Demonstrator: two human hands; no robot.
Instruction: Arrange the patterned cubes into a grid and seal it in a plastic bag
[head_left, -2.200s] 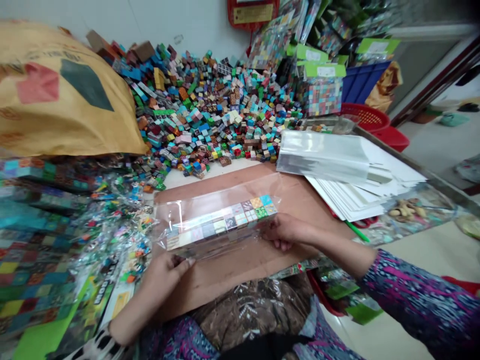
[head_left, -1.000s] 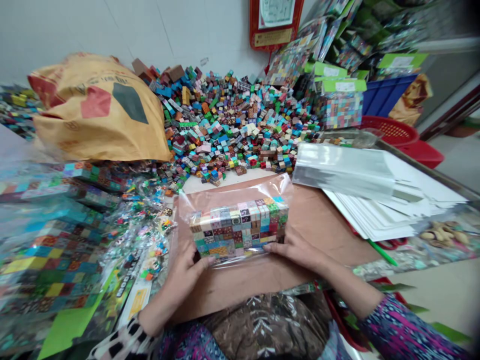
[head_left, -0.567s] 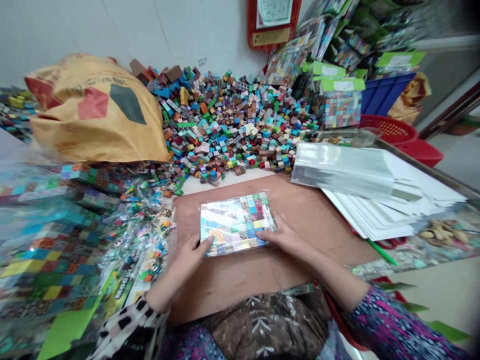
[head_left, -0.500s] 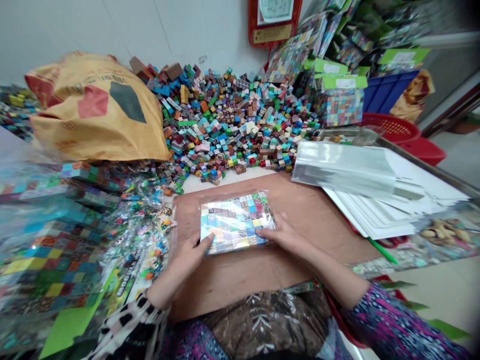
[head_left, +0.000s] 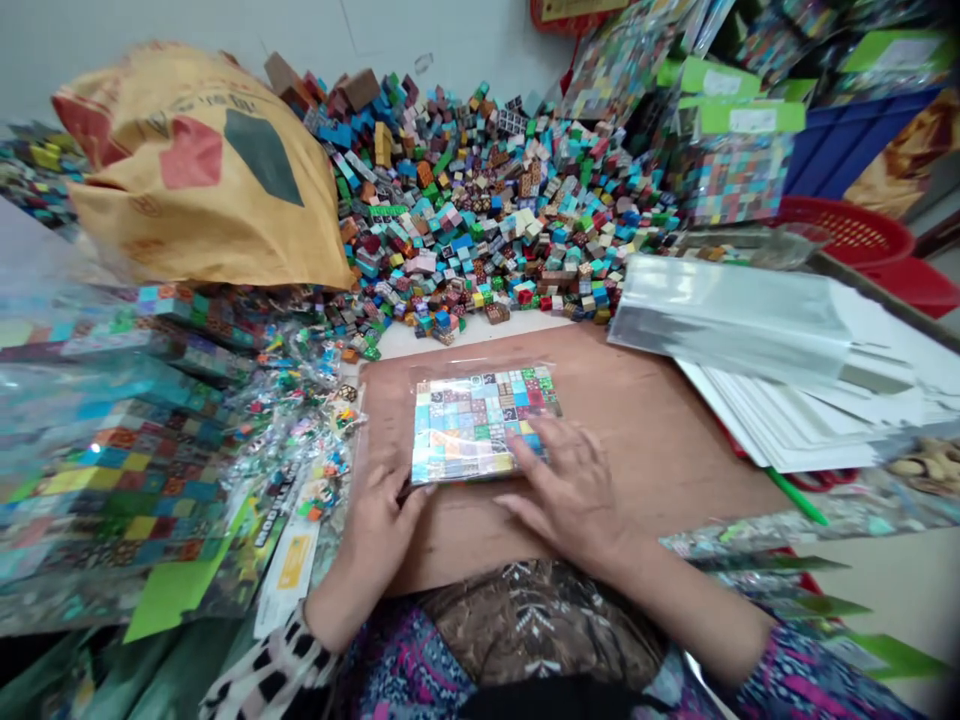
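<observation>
A clear plastic bag of colourful printed cube blocks (head_left: 480, 425), packed in a flat layer, lies on the brown board (head_left: 645, 450) in front of me. My left hand (head_left: 381, 525) is at its lower left corner, thumb along the bottom edge and fingers curled at the left edge, closed on that corner. Spread across the right part of the bag is my right hand (head_left: 562, 490), its fingers lying flat and its thumb apart below the bottom edge. Glare on the film hides some of the blocks.
A large heap of loose blocks (head_left: 495, 210) lies against the wall, beside a yellow sack (head_left: 202, 190). Packed block bags (head_left: 112, 480) and small bagged parts crowd the left. White cards (head_left: 795, 420) under clear plastic sleeves (head_left: 727, 310) lie right, near a green pen (head_left: 799, 497).
My right hand has let go of the bag's right edge and now lies spread over its surface. My left thumb has slid from the bag's top to its bottom edge. The view has tilted down.
</observation>
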